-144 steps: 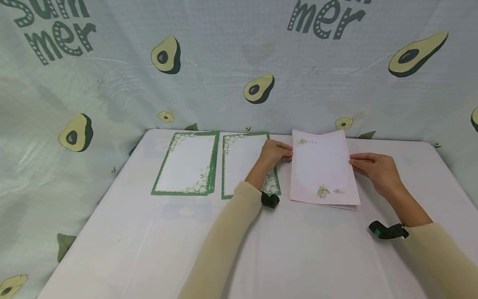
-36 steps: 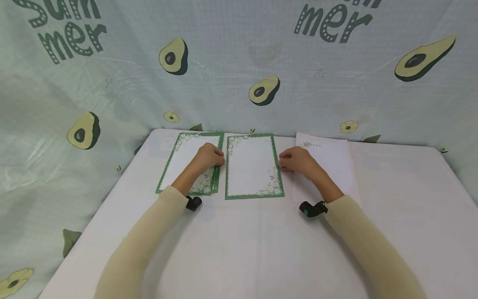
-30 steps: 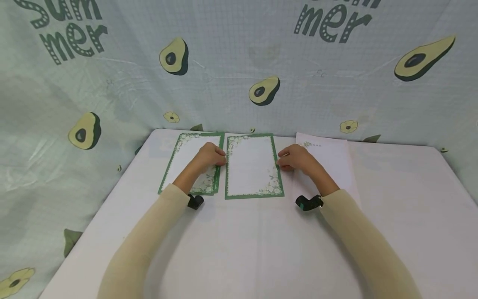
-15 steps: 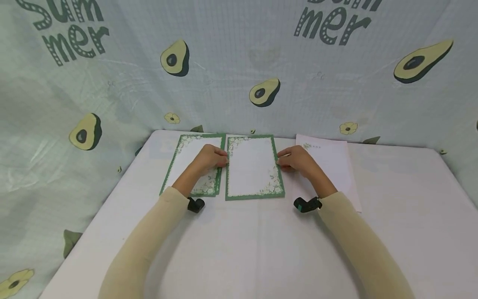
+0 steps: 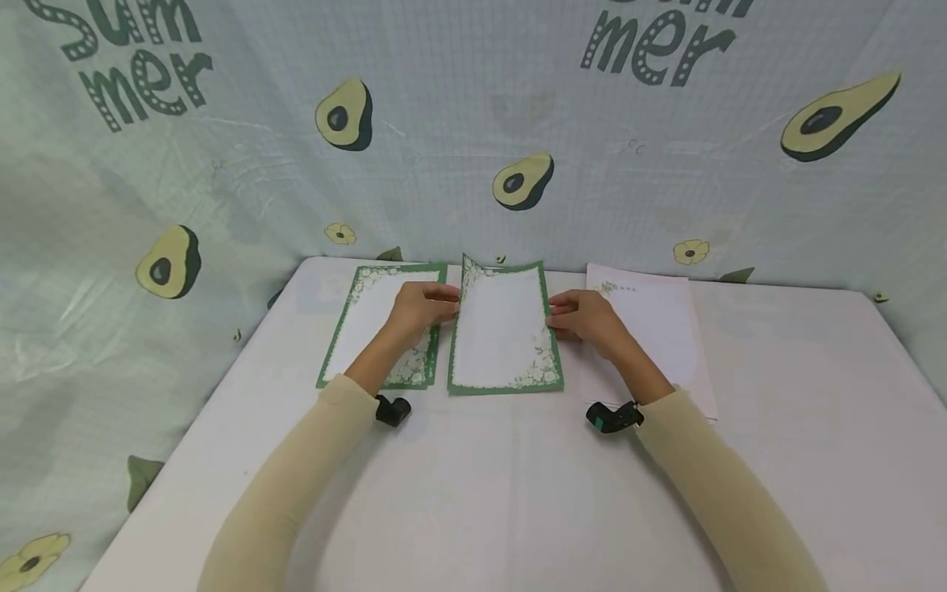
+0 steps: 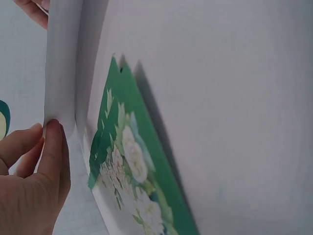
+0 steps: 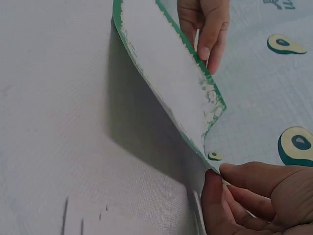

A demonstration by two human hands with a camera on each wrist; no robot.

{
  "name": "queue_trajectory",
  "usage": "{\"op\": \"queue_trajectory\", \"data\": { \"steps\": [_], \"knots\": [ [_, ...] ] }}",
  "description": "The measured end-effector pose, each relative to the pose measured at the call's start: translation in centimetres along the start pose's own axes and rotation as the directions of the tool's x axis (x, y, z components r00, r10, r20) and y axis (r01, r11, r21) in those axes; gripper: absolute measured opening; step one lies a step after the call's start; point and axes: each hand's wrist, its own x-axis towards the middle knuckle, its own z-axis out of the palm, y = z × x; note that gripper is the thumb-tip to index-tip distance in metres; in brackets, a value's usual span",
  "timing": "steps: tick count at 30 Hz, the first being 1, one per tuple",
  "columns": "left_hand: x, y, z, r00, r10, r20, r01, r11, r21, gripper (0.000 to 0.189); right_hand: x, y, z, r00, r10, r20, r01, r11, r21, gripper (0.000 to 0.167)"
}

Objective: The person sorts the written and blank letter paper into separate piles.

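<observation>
In the head view my left hand (image 5: 422, 314) pinches the left edge of a sheet of stationery paper (image 5: 503, 333) with a green floral border. My right hand (image 5: 588, 319) pinches the same sheet's right edge. Its top edge dips between raised corners, and the near edge is low over the table. The left wrist view shows the sheet's plain white back (image 6: 62, 63) between thumb and fingers. From the right wrist, the sheet (image 7: 161, 58) bows up off the table, a shadow beneath it. A stack of similar green-bordered sheets (image 5: 370, 304) lies partly under my left hand.
Pale pink sheets (image 5: 654, 308) lie at the right, partly covered by my right hand and forearm. The white-covered table (image 5: 473, 493) meets a hanging cloth (image 5: 429, 107) with avocado prints behind. Small black devices (image 5: 392, 410) sit at both wrists.
Both hands first held the pink sheets at the right, then moved left to the middle green-bordered sheet. Since half a second ago its upper left corner has risen and the sheet bends.
</observation>
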Motion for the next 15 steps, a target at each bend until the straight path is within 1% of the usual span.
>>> {"op": "queue_trajectory", "data": {
  "steps": [4, 7, 9, 12, 15],
  "knots": [
    [-0.5, 0.1, 0.1, 1.000, 0.025, -0.014, -0.025, 0.999, 0.028, 0.028, 0.0, 0.1, 0.1, 0.997, -0.069, -0.038, 0.065, 0.993, -0.097, 0.042],
    [-0.9, 0.2, 0.2, 0.998, 0.060, -0.015, -0.059, 0.995, 0.075, 0.029, -0.1, 0.3, 0.1, 0.990, -0.128, -0.066, 0.113, 0.975, -0.191, 0.039],
    [-1.1, 0.2, 0.3, 0.996, 0.086, -0.015, -0.083, 0.989, 0.118, 0.028, -0.3, 0.5, 0.0, 0.984, -0.164, -0.072, 0.143, 0.961, -0.235, 0.036],
    [-1.3, 0.2, 0.5, 0.994, 0.109, -0.021, -0.104, 0.979, 0.177, 0.026, -0.6, 0.7, -0.1, 0.976, -0.206, -0.073, 0.179, 0.946, -0.270, 0.034],
    [-1.3, 0.2, 0.5, 0.993, 0.112, -0.020, -0.105, 0.968, 0.227, 0.025, -1.0, 0.7, -0.1, 0.971, -0.230, -0.071, 0.203, 0.941, -0.270, 0.032]
  ]
}}
